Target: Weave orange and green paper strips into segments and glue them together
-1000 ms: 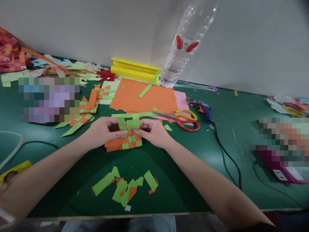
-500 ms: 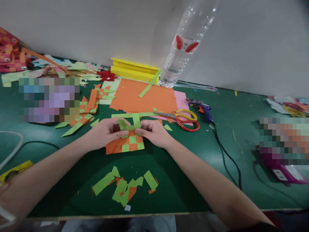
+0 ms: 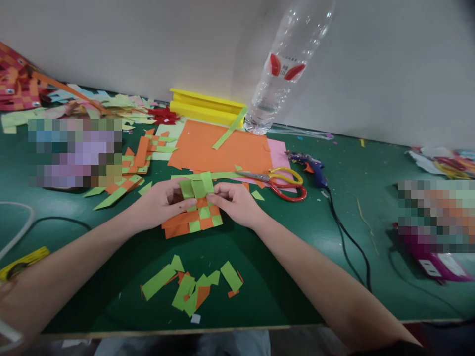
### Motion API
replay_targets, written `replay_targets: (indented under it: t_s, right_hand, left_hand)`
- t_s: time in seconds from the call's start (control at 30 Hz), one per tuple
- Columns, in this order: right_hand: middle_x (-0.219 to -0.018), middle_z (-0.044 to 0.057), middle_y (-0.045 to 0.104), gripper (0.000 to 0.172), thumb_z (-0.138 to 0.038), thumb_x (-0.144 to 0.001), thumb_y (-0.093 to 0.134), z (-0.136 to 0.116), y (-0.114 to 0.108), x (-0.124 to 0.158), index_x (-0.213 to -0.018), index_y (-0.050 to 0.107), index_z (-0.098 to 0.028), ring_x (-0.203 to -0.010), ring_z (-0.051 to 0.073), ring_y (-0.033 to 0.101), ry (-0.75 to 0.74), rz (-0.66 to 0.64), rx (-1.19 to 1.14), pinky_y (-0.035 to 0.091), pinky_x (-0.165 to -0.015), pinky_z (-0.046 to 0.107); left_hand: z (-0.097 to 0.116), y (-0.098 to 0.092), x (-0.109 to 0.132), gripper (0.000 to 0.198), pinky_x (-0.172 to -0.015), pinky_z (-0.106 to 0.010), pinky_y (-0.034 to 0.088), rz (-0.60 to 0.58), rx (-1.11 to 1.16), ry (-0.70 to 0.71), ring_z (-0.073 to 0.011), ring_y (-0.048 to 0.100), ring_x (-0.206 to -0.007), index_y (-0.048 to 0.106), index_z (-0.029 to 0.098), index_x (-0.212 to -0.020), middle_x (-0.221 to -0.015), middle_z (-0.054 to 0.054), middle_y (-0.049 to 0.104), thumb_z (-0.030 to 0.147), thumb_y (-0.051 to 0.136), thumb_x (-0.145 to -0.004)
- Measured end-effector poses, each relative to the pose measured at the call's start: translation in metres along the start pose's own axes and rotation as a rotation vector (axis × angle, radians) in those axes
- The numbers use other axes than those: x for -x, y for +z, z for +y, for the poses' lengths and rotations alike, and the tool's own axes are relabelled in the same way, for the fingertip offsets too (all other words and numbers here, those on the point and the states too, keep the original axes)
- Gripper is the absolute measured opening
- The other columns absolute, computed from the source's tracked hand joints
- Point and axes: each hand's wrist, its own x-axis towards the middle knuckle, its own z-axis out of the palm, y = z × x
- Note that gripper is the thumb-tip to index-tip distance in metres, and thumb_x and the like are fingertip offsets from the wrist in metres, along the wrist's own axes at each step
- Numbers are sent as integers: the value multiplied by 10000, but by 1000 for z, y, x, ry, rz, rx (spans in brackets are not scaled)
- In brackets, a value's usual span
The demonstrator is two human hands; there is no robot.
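Since a moment ago, the green strips (image 3: 196, 188) have been folded flatter over the woven mat (image 3: 193, 220), just left of the scissors (image 3: 282, 183). Left hand (image 3: 161, 202) and right hand (image 3: 237, 200) pinch them; pressing each fold snugly should keep the weave tight.

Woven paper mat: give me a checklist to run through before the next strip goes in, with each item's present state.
1. Both hands on the work: left hand and right hand pinch the green strips at the far edge of the woven paper mat. Ok.
2. Mat flat on the table: near part lies down, far edge lifted. Not ok.
3. Scissors within reach, right of the hands. Ok.
4. Offcuts apart from the mat. Ok.
5. Weave order under the fingers: hidden. Cannot tell.
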Motion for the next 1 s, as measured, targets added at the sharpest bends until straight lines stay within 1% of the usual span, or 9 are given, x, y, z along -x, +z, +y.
replay_targets:
  t_s: [0.07, 0.13, 0.33, 0.5, 0.6, 0.7, 0.83, 0.9, 1.0]
  right_hand:
    - [-546, -75, 389, 285, -415, -849, 578, 0, 0, 0, -687, 496, -195, -498, 71, 294, 10, -5, 5, 232, -492, 232]
    - [-543, -78, 384, 289, -416, -860, 566, 1, 0, -1, -688, 494, -194, -496, 69, 289, 9, -9, 9, 220, -490, 233]
    - [-520, -89, 317, 313, -405, -864, 570, 1, 0, -2, -658, 457, -199, -482, 65, 252, 0, -3, 30, 180, -483, 243]
    - [-534, -87, 333, 289, -373, -834, 616, -1, -1, -1, -662, 465, -197, -494, 66, 246, -1, -15, 6, 183, -484, 246]
    - [-540, -87, 308, 299, -357, -842, 606, -4, -1, 0, -649, 439, -200, -497, 68, 238, -9, -25, 6, 184, -487, 249]
    - [-558, -80, 228, 400, -371, -868, 570, -7, 1, 2, -596, 328, -207, -511, 71, 218, -58, 1, 65, 176, -493, 256]
    - [-582, -63, 213, 466, -440, -926, 458, -9, 5, 3, -579, 250, -209, -533, 78, 228, -112, 68, 106, 195, -508, 260]
    - [-575, -65, 226, 477, -474, -906, 493, -9, 5, 4, -574, 280, -207, -530, 76, 232, -101, 59, 107, 199, -504, 257]
    - [-560, -69, 267, 445, -489, -870, 551, -8, 3, 5, -582, 374, -200, -514, 73, 246, -80, -2, 77, 212, -489, 246]
  left_hand:
    - [2, -1, 1, 368, -686, -277, 577, 5, -50, -25, -196, 702, -770, 677, 225, -1042, -881, -29, 747, 492, 648, -791]
    - [1, -2, 2, 354, -641, -265, 561, 6, -85, -34, -183, 684, -711, 688, 227, -1004, -826, -20, 738, 501, 648, -783]
    - [-4, -4, 3, 388, -625, -273, 539, -32, -132, -44, -189, 662, -710, 695, 230, -1057, -873, -26, 739, 504, 630, -790]
    - [-2, -5, 2, 372, -699, -290, 546, -30, -192, -11, -203, 671, -798, 694, 227, -1055, -953, -37, 735, 501, 590, -826]
    - [1, -3, 2, 390, -661, -280, 544, -40, -188, -21, -197, 669, -769, 676, 227, -1090, -907, -33, 735, 505, 567, -840]
    - [2, -1, 3, 375, -590, -244, 522, -37, -184, -31, -171, 649, -683, 671, 203, -1052, -816, -27, 727, 494, 567, -841]
    - [4, 3, 6, 299, -601, -222, 509, 5, -251, 75, -147, 632, -658, 677, 186, -973, -802, -26, 720, 431, 558, -849]
    - [5, 4, 7, 272, -630, -223, 511, 38, -296, 142, -146, 634, -669, 682, 192, -953, -807, -22, 718, 407, 548, -853]
    - [5, 5, 7, 262, -601, -226, 505, 75, -336, 175, -146, 629, -637, 684, 203, -940, -791, -17, 717, 408, 546, -853]
